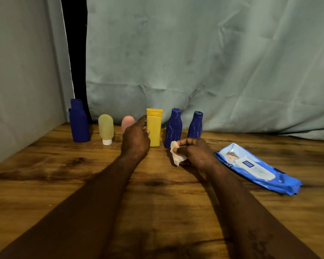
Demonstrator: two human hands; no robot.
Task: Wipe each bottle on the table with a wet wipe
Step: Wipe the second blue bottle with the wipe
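Six bottles stand in row beyond hands. Yellow bottle (pixel 153 128) just right of left hand (pixel 136 140): thumb and forefinger touch its side, firm grip not clear. Right hand (pixel 196 152) clamped on crumpled wipe (pixel 176 156), just in front of two small blue bottles (pixel 173 126). Wipe pack (pixel 258 168) lies right of that hand. Judgement: yellow bottle's turn; nothing shows which bottles are wiped already.

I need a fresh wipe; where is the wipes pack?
In the head view, the wipes pack lies on the table at the right, beside the right hand gripping a wipe.
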